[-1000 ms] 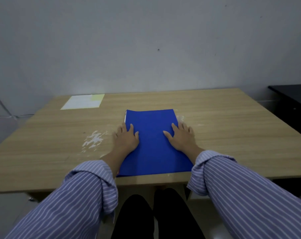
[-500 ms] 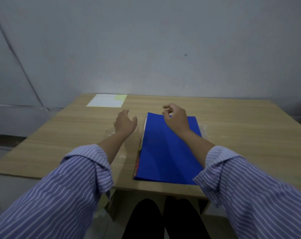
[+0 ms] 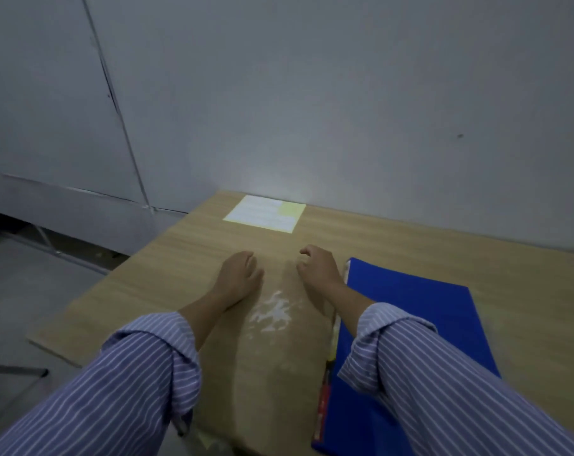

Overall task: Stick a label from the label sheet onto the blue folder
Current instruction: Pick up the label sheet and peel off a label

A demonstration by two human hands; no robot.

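Note:
The blue folder (image 3: 417, 324) lies flat on the wooden table (image 3: 187, 258), at the near right, its left edge showing pale and red paper. The label sheet (image 3: 262, 214), white with a yellow patch at its right end, lies at the table's far edge by the wall. My left hand (image 3: 237, 274) hovers over the bare wood with fingers extended, holding nothing. My right hand (image 3: 316, 266) is just left of the folder's far corner, fingers loosely curled and empty. Both hands are between the folder and the sheet, short of the sheet.
A white scuffed patch (image 3: 274, 312) marks the wood between my forearms. The table's left edge drops to a grey floor (image 3: 32, 284). A grey wall (image 3: 344, 110) stands right behind the table.
Both hands have left the folder and moved forward and left towards the label sheet. My view has swung left, so the folder now sits at the right.

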